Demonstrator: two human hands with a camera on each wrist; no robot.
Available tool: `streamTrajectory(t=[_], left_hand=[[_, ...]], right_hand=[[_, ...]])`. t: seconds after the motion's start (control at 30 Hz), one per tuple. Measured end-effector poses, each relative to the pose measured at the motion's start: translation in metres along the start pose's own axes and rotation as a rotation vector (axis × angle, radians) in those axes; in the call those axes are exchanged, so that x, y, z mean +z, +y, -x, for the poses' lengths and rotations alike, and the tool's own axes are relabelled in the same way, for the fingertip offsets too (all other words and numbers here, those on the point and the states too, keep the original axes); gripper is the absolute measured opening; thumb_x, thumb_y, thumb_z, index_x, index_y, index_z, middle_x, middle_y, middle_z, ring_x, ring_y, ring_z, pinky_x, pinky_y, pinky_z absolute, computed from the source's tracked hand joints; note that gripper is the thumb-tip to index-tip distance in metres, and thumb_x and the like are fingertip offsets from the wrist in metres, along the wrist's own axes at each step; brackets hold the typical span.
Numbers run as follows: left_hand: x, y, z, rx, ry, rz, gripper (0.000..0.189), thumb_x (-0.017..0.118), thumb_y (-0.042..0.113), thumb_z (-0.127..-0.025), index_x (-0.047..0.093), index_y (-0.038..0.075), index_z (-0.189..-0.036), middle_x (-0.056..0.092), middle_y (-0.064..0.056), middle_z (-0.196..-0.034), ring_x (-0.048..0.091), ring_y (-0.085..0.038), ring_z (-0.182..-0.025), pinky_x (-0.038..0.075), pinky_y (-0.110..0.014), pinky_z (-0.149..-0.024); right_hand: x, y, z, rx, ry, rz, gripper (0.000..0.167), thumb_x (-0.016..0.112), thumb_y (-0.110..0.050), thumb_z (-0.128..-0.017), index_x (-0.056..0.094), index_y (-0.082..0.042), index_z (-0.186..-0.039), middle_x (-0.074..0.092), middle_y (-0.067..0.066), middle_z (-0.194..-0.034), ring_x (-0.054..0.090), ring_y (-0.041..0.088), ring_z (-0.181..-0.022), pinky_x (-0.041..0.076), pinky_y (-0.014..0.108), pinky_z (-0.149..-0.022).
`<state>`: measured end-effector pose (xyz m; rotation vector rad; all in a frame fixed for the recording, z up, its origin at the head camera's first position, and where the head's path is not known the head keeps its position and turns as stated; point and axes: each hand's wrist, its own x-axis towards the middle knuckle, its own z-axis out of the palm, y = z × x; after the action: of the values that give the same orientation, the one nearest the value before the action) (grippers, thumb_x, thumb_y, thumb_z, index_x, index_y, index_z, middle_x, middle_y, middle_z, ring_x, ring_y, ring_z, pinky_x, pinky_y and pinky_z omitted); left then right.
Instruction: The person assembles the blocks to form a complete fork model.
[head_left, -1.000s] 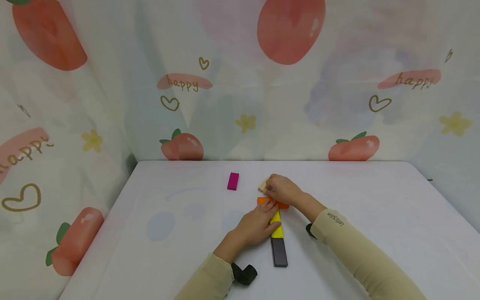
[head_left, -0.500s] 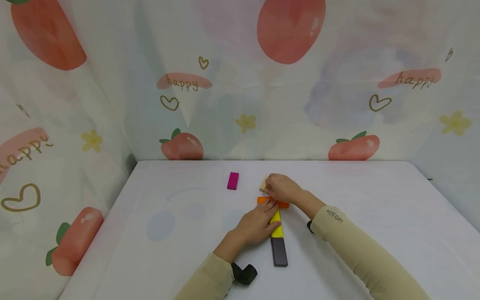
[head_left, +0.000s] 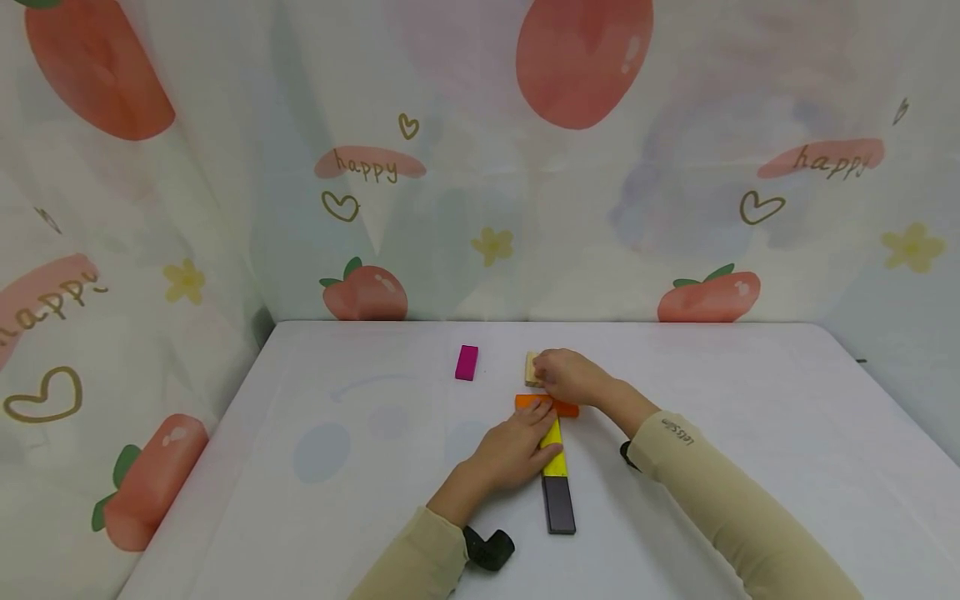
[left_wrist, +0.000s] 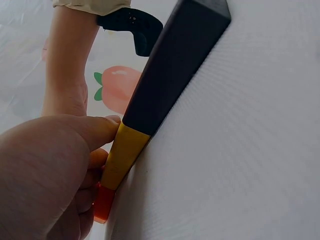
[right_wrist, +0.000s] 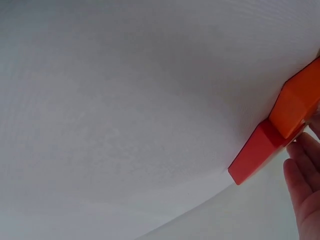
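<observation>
My left hand (head_left: 513, 448) rests with extended fingers on the orange block (head_left: 567, 411) and its thumb on the yellow block (head_left: 555, 462). In the left wrist view its thumb touches the row near where the yellow and dark blocks meet. The dark grey block (head_left: 558, 505) lies end to end with the yellow one, and the orange block lies crosswise at the far end. Just beyond, my right hand (head_left: 573, 377) pinches a pale wooden block (head_left: 531, 371), partly hidden by the fingers. The right wrist view shows an orange block (right_wrist: 299, 100) touching a red one (right_wrist: 256, 152).
A magenta block (head_left: 467, 363) lies alone to the left of the wooden one. All stand on a white table (head_left: 300, 533), with a printed cloth (head_left: 570, 208) hanging behind its far edge. A black wrist device (head_left: 489, 548) sits beneath the left sleeve.
The pale wooden block has turned from a slant to nearly straight and shifted slightly right, with my right hand moving along. My left hand and the other blocks have stayed put.
</observation>
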<state>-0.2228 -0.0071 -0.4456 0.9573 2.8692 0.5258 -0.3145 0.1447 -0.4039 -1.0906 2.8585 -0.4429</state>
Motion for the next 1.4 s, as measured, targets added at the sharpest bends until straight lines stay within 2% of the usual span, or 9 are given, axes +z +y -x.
streamTrajectory(t=[0.13,0.43,0.7,1.4], left_hand=[[-0.0002,0.0000,-0.0001,-0.004,-0.002,-0.002,0.057,0.042,0.040,-0.096,0.034,0.007,-0.142,0.028,-0.003,-0.148,0.019,-0.014,-0.136,0.025,-0.029,-0.106],[0.0010,-0.0002,-0.0003,-0.004,-0.009,-0.014,0.057,0.041,0.042,-0.097,0.035,0.007,-0.142,0.028,-0.003,-0.148,0.018,-0.012,-0.136,0.022,-0.027,-0.106],[0.0017,-0.0005,-0.0003,0.003,-0.008,-0.031,0.057,0.040,0.042,-0.097,0.034,0.007,-0.142,0.027,-0.003,-0.148,0.018,-0.013,-0.136,0.023,-0.028,-0.106],[-0.0003,0.0005,-0.0018,-0.007,-0.012,-0.042,0.057,0.041,0.042,-0.096,0.035,0.008,-0.142,0.029,-0.002,-0.147,0.021,-0.013,-0.135,0.025,-0.028,-0.105]], right_hand=[[-0.0002,0.0014,0.0007,0.020,-0.013,-0.010,0.021,0.064,0.001,-0.080,0.063,0.004,-0.101,0.063,0.012,-0.096,0.058,0.026,-0.093,0.046,0.041,-0.088],[0.0000,0.0034,-0.0005,0.007,-0.014,-0.024,0.020,0.062,-0.004,-0.083,0.066,0.004,-0.100,0.063,0.014,-0.103,0.058,0.029,-0.099,0.044,0.043,-0.090],[-0.0029,0.0044,0.0003,0.010,-0.013,-0.050,0.018,0.057,-0.005,-0.084,0.068,0.002,-0.097,0.063,0.010,-0.097,0.059,0.025,-0.092,0.045,0.042,-0.088],[-0.0028,0.0045,0.0071,-0.029,0.010,-0.060,0.019,0.057,-0.008,-0.085,0.069,0.003,-0.097,0.063,0.012,-0.099,0.060,0.027,-0.093,0.046,0.042,-0.087]])
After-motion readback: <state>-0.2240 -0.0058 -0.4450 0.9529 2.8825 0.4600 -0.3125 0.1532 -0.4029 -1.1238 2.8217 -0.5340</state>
